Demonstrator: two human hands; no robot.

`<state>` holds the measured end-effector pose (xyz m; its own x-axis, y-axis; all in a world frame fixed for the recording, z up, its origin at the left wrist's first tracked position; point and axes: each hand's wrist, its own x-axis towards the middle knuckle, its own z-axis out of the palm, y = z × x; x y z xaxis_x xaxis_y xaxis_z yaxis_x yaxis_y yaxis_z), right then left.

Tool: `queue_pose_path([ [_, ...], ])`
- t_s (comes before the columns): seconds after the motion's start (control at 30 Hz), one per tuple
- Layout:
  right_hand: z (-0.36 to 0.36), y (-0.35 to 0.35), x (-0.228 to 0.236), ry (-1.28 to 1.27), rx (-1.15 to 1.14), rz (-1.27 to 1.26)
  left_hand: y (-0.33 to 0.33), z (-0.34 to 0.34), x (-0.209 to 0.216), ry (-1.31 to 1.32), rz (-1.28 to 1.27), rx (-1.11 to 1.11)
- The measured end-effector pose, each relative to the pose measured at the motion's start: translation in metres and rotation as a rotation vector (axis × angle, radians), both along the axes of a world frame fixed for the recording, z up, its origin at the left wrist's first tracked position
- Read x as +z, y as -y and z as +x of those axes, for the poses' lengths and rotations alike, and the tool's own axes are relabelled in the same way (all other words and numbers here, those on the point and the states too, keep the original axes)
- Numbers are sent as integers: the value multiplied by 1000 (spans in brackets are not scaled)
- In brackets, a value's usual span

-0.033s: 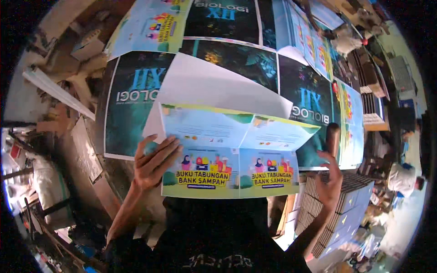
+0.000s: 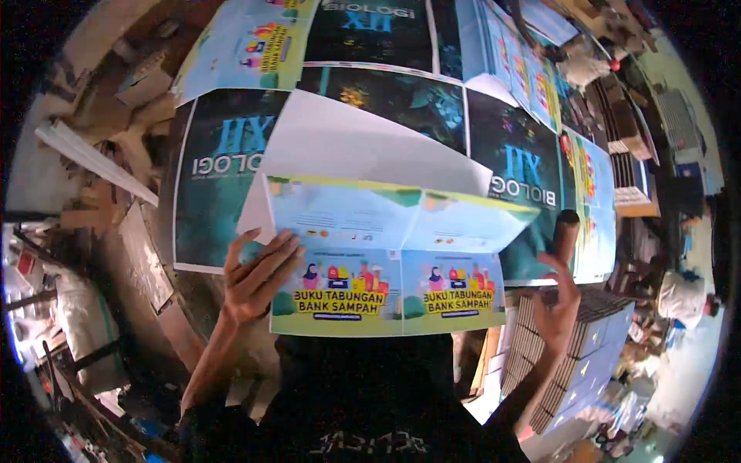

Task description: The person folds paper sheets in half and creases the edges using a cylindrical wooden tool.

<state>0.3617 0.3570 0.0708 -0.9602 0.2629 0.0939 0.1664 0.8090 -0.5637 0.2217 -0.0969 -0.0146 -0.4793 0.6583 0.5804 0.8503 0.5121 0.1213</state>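
Observation:
A light-blue and yellow-green printed sheet lies before me with a crease across it. Its front half is flat, showing two matching cartoon cover panels, while the back half rises from the crease. The fingers of my left hand are spread at the sheet's left edge, their tips over its printed side. Just past the right edge, my right hand has curled fingers around the lower end of a brown rounded cylinder, which sticks up from it. The exact grip is partly hidden.
Dark teal printed covers spread under the sheet, with a blank white sheet on top. More blue cartoon prints lie at the far left. A tall stack of blue-covered books stands at my right. A white sack lies left.
The view has shifted slightly. The sheet's raised back half has bent a little, its top edge now more curved. Both hands keep nearly the same place.

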Motion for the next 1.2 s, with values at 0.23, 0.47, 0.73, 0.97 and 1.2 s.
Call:
queue_pose_path([
  [0.23,-39,-44,-64,-291,-288,439,58,3,-45,666,481,103],
  [0.47,-39,-43,-25,-444,-401,-167,-15,-4,32,210,-36,90],
  [0.73,-54,-71,3,-403,-286,48,29,-26,-1,322,297,478],
  [0.97,-38,-24,18,-767,-149,-260,-15,-19,92,338,269,249],
  [1.2,-60,25,8,-312,233,-429,-3,-41,88,334,626,159],
])
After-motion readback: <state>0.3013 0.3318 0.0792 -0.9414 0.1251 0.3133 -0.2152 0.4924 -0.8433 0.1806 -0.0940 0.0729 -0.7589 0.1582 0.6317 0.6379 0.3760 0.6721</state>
